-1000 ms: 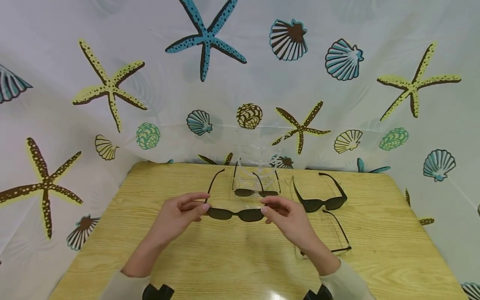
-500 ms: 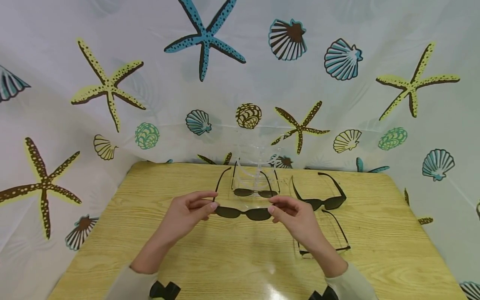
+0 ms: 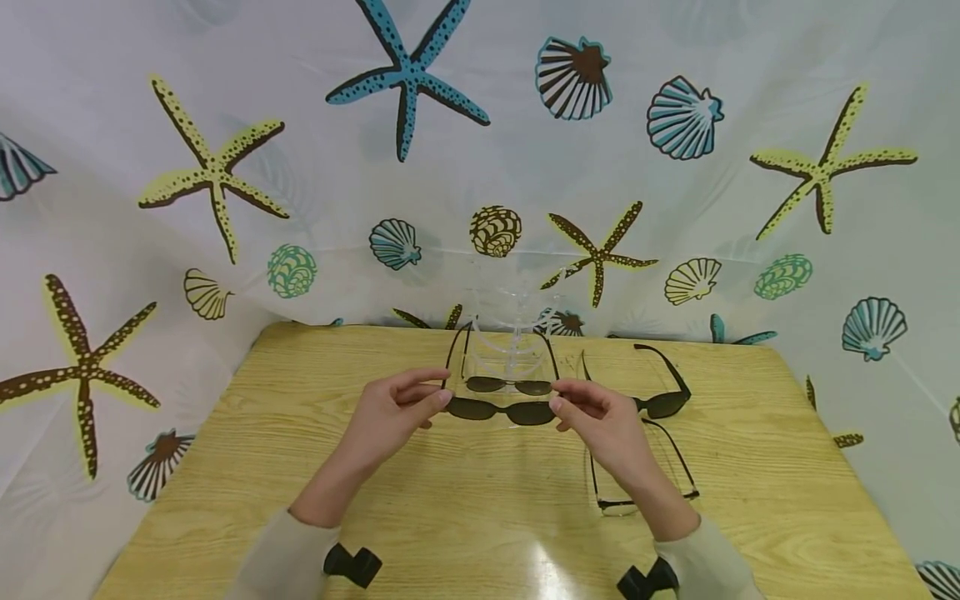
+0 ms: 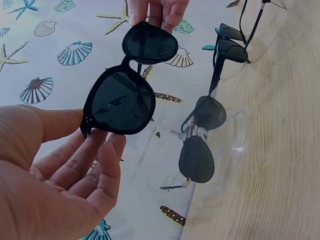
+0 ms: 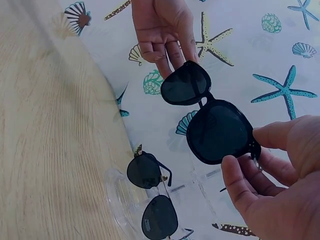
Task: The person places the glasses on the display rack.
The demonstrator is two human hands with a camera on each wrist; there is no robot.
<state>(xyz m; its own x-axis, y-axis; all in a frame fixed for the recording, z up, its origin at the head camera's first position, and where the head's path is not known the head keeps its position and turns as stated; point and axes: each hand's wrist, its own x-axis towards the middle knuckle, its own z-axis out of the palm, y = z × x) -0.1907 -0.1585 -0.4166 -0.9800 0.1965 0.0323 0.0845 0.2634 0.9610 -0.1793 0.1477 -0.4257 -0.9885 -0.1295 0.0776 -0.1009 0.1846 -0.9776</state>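
Note:
Both hands hold a pair of black sunglasses (image 3: 471, 408) level above the table, its temples unfolded and pointing away. My left hand (image 3: 397, 410) pinches the left hinge corner; my right hand (image 3: 606, 427) pinches the right one. Up close in the left wrist view, the dark lens (image 4: 122, 102) sits in a thick glossy frame, with thumb and fingers at its corner. Just behind, thin-framed sunglasses (image 3: 486, 384) hang on a clear plastic display stand (image 3: 516, 346). In the head view, the held temples reach to either side of that stand.
Another pair of black sunglasses (image 3: 666, 406) lies unfolded right of the stand, partly behind my right hand. Dark-rimmed glasses (image 3: 681, 495) lie in front of it, crossed by my right forearm. A seashell-printed cloth (image 3: 450, 192) hangs behind the wooden table (image 3: 420, 517).
Both hands have carried the black sunglasses to the right and away from me, up to the stand. The other glasses have stayed where they were.

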